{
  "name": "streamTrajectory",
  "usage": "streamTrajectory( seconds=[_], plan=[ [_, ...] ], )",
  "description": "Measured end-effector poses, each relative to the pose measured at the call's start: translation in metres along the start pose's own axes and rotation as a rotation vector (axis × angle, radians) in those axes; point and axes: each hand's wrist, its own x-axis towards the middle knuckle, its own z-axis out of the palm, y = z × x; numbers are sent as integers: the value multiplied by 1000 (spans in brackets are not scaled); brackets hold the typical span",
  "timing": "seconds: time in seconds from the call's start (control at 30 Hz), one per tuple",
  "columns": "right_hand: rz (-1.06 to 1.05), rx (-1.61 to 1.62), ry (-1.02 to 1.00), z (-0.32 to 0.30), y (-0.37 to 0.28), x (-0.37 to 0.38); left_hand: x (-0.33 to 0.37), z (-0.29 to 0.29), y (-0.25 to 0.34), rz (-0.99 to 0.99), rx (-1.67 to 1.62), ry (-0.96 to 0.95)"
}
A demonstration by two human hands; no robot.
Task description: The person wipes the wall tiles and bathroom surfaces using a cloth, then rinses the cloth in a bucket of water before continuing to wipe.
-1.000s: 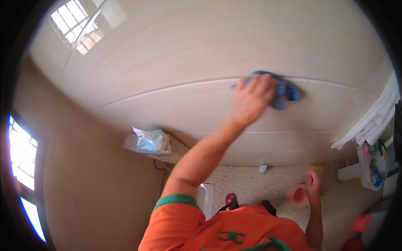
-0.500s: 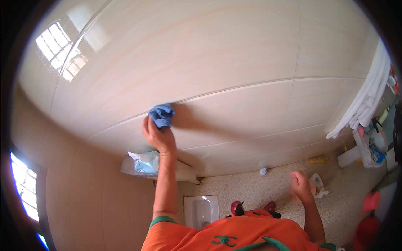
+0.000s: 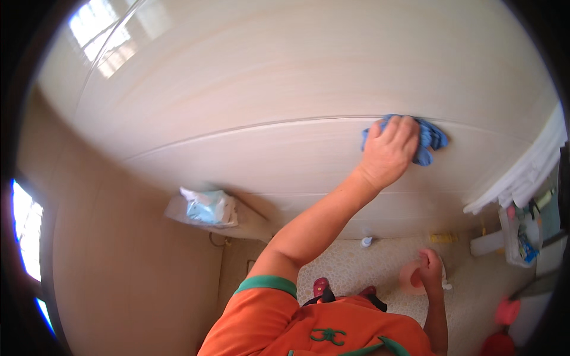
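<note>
The blue cloth [image 3: 426, 137] is pressed flat against the pale tiled wall [image 3: 285, 77], just below a horizontal grout line and toward the wall's right edge. One such cloth is seen. It is covered for the most part by the left hand [image 3: 389, 151], whose fingers [image 3: 396, 127] are spread over it and bent slightly to grasp it; only its crumpled right end shows past them. The left arm is stretched up to it from an orange sleeve with a green cuff [image 3: 267, 283].

The right hand [image 3: 430, 274] is held low, above the pebbled floor [image 3: 350, 270], with its fingers curled round one pink, cup-like thing [image 3: 409, 277]; what that thing is cannot be told.

One pack of wipes [image 3: 208, 207], white and light blue, is seen on a small ledge at the corner where the tiled wall meets the brown side wall [image 3: 119, 267]. One small white and blue cap-like object [image 3: 367, 241] and one yellow object [image 3: 442, 238] lie on the floor along the foot of the tiled wall. Two dark red shoes [image 3: 320, 288] are visible below the orange shirt. White cloth [image 3: 528, 175] hangs at the right edge, with a rack of bottles [image 3: 522, 234] beneath it, too small to be counted. Two red or pink items [image 3: 507, 311] stand in the lower right corner. One window [image 3: 27, 231] is seen at the left edge.
</note>
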Motion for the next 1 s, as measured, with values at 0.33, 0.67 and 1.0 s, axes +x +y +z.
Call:
streamTrajectory(
  seconds=[0.33, 0.67, 1.0],
  plan=[
    [-23, -15, -102, 24, -35, 21, -61, -118, -167, 67, 176, -50],
    [-29, 8, -152, 58, -41, 23, -153, -237, -320, -548, 577, 33],
    [-176, 32, -194, 106, -121, 88, -100, -148, -197, -537, 268, 141]
  ],
)
